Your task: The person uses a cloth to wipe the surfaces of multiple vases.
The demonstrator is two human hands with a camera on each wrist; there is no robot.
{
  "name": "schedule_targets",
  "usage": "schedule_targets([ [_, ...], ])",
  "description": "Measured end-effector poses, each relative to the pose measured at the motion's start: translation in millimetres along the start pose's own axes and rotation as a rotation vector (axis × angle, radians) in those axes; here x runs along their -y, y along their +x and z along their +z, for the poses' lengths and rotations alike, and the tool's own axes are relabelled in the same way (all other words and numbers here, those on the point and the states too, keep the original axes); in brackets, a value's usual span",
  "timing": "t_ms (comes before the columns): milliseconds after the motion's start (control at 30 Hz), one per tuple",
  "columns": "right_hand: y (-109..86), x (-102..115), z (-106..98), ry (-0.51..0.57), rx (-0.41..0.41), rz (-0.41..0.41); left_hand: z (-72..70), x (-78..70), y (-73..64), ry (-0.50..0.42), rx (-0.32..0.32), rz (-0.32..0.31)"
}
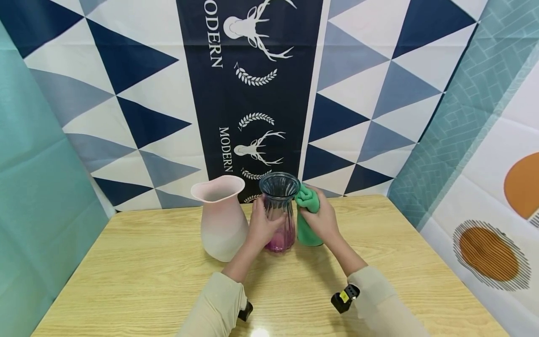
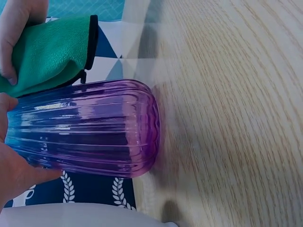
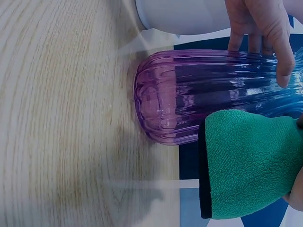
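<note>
A ribbed glass vase point(image 1: 281, 224), blue at its flared rim and purple toward the base, stands upright near the back of the table. My left hand point(image 1: 264, 223) grips it around the neck from the left, thumb across the front. On its right side, my right hand point(image 1: 323, 216) holds a bunched green cloth point(image 1: 309, 202) that hangs down beside the glass. In the right wrist view the cloth point(image 3: 251, 163) shows a fuzzy surface and a dark edging, and it overlaps the vase point(image 3: 189, 94).
A pale pink and white vase point(image 1: 223, 224) with a wavy rim stands just left of the glass one. The wooden table point(image 1: 160, 290) meets a patterned backdrop point(image 1: 139, 93) behind, with teal and white hangings at the sides.
</note>
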State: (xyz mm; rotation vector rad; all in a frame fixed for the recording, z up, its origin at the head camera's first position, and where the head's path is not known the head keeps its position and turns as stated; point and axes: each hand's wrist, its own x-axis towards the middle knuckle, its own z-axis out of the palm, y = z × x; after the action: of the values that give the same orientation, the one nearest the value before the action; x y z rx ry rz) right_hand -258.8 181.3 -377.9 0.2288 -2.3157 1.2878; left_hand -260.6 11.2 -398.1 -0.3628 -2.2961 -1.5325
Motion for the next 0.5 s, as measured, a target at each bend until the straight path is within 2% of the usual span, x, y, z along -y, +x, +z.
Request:
schedule_targets([
  [200, 1.5, 2.9, 2.1, 0.006, 0.000, -0.038, -1.7, -2.2, 0.5, -0.008, 0.025, -0.006],
  [500, -0.3, -0.3, 5.6, -0.071, 0.060, -0.081, -2.6, -1.5, 0.2, 0.003, 0.041, -0.015],
])
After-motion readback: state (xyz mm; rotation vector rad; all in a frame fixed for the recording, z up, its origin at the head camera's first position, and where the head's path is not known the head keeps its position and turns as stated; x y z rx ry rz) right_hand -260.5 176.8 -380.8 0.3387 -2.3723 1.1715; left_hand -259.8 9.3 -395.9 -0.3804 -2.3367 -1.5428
